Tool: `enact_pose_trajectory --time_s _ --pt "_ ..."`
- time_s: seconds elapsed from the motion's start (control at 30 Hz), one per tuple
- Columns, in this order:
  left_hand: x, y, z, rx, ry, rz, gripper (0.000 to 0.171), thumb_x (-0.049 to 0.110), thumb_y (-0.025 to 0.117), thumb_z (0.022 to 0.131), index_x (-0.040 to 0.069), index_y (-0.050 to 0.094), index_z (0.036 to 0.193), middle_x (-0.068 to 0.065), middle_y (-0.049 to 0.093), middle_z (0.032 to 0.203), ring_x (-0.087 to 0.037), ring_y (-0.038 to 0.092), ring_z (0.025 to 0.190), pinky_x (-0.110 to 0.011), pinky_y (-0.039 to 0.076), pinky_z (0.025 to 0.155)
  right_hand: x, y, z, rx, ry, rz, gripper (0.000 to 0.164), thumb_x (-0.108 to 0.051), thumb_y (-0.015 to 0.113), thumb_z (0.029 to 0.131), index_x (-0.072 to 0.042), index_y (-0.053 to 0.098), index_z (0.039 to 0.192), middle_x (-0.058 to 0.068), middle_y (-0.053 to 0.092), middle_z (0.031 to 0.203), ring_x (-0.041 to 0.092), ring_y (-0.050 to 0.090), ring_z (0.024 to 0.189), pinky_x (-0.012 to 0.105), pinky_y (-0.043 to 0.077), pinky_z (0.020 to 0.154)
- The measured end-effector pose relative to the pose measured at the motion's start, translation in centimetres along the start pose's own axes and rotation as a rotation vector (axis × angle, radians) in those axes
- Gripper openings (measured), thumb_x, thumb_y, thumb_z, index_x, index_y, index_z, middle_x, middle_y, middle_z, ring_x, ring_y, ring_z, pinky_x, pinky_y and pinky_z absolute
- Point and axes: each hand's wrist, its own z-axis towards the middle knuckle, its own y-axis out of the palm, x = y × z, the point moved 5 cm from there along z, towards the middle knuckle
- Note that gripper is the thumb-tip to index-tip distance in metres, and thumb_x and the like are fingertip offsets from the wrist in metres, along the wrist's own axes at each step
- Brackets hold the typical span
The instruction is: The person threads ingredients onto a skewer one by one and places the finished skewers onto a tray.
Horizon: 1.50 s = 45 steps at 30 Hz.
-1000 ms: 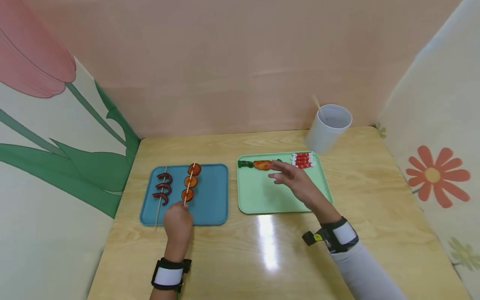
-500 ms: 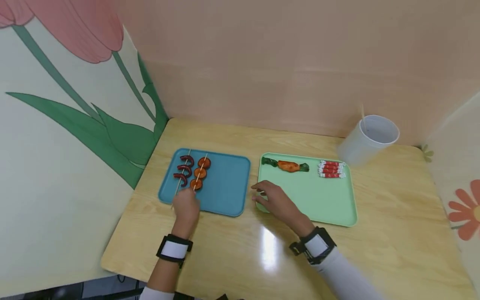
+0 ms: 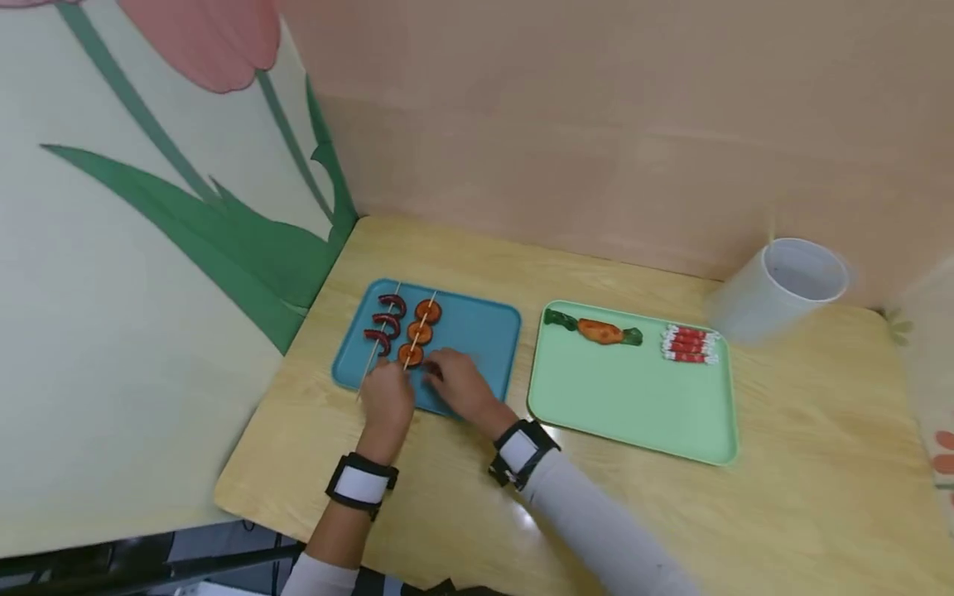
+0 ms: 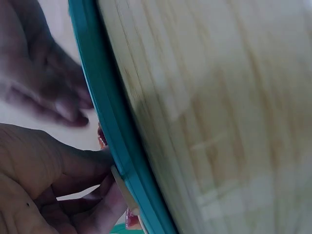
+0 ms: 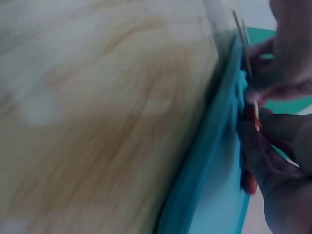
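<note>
Tbl [image 3: 820, 497]: LH [image 3: 389, 399] pinches skewer [image 3: 420, 333] @ blue tray edge [image 3: 431, 404]

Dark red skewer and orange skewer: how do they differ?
The dark red skewer carries curved pieces; the orange skewer carries round ones. In the head view, the dark red skewer lies left of the orange skewer, whose near end the left hand pinches. Both carry three pieces.

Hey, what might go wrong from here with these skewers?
The left hand, gripping the round-slice skewer, might drag the curved-piece skewer lying close beside it. That one's near end overhangs the blue tray, so a bump could shift it. The right hand, near the lowest slice, might knock it.
</note>
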Motion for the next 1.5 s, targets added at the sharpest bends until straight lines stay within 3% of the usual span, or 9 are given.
enact_pose_trajectory --time_s 0.27,0.4,0.53,0.67,0.83,1.1,1.27,1.4,1.5 --pt "-7.2 -3.9 -5.6 0.073 -0.213 -0.039 0.009 -0.003 0.069 0.083 -0.011 0.071 0.079 -0.029 0.064 0.078 -0.051 0.064 0.067 -0.062 0.052 0.058 -8.1 7.2 0.9 -0.187 -0.173 -0.035 0.011 -0.017 0.066 0.101 -0.01 0.071 0.107 0.001 0.069 0.093 0.009 0.064 0.085 0.015 0.046 0.07" --pt "-7.8 -5.0 -6.4 0.034 -0.27 -0.02 0.018 0.004 0.072 0.088 -0.014 0.072 0.087 -0.031 0.064 0.085 -0.052 0.064 0.069 -0.064 0.052 0.059 -8.0 6.4 0.5 -0.181 -0.118 0.022 0.016 -0.013 0.067 0.1 -0.008 0.072 0.114 0.002 0.072 0.104 0.009 0.066 0.093 0.014 0.05 0.077" --pt "-6.2 -5.9 -5.7 0.123 -0.262 -0.011 0.02 0.007 0.076 0.088 -0.012 0.072 0.094 -0.03 0.066 0.087 -0.05 0.064 0.066 -0.062 0.053 0.056 -5.3 3.2 0.8 -0.1 -0.059 0.1 0.021 -0.013 0.066 0.1 -0.005 0.07 0.119 0.007 0.071 0.112 0.015 0.069 0.1 0.02 0.055 0.083" --pt "-3.7 -6.3 -4.0 0.211 -0.191 -0.049 0.019 0.011 0.079 0.088 -0.005 0.073 0.097 -0.024 0.069 0.083 -0.043 0.064 0.059 -0.056 0.053 0.05 -1.8 -2.2 1.5 0.053 0.001 0.131 0.021 -0.012 0.067 0.099 -0.002 0.069 0.118 0.01 0.07 0.108 0.02 0.069 0.096 0.028 0.058 0.081" --pt "0.3 -6.4 -1.4 0.217 -0.043 -0.176 0.012 0.013 0.075 0.093 0.002 0.072 0.089 -0.015 0.071 0.077 -0.035 0.067 0.061 -0.049 0.053 0.051 3.0 -10.3 3.0 0.276 0.093 0.107 0.02 -0.012 0.068 0.099 -0.002 0.068 0.116 0.011 0.07 0.105 0.023 0.068 0.093 0.036 0.058 0.077" --pt "9.7 -5.8 4.3 0.169 0.213 -0.195 0.017 0.025 0.071 0.098 0.011 0.075 0.089 -0.005 0.071 0.074 -0.024 0.068 0.061 -0.039 0.054 0.051 10.7 -22.6 5.5 0.618 0.208 -0.102 0.025 -0.017 0.065 0.101 0.002 0.062 0.116 0.021 0.066 0.107 0.035 0.064 0.098 0.046 0.053 0.086" --pt "16.3 -3.9 7.2 0.105 0.337 -0.229 0.03 0.03 0.06 0.105 0.014 0.07 0.081 0.002 0.065 0.065 -0.014 0.063 0.055 -0.029 0.048 0.047 14.9 -26.3 6.5 0.665 0.337 -0.168 0.032 -0.018 0.065 0.101 0.006 0.055 0.119 0.026 0.056 0.111 0.041 0.055 0.101 0.052 0.047 0.089" --pt "21.0 -2.0 9.2 0.007 0.333 -0.287 0.037 0.033 0.054 0.107 0.016 0.062 0.075 0.005 0.058 0.06 -0.009 0.057 0.054 -0.024 0.041 0.046 17.2 -27.7 6.7 0.673 0.39 -0.193 0.034 -0.02 0.067 0.099 0.007 0.055 0.117 0.027 0.054 0.112 0.045 0.054 0.101 0.056 0.045 0.089" --pt "24.0 -0.7 10.7 -0.043 0.317 -0.36 0.031 0.033 0.053 0.108 0.016 0.068 0.087 0.006 0.061 0.068 -0.008 0.06 0.061 -0.022 0.043 0.051 18.0 -28.3 6.2 0.696 0.385 -0.215 0.032 -0.02 0.067 0.1 0.007 0.057 0.114 0.028 0.056 0.11 0.047 0.055 0.099 0.058 0.044 0.088"
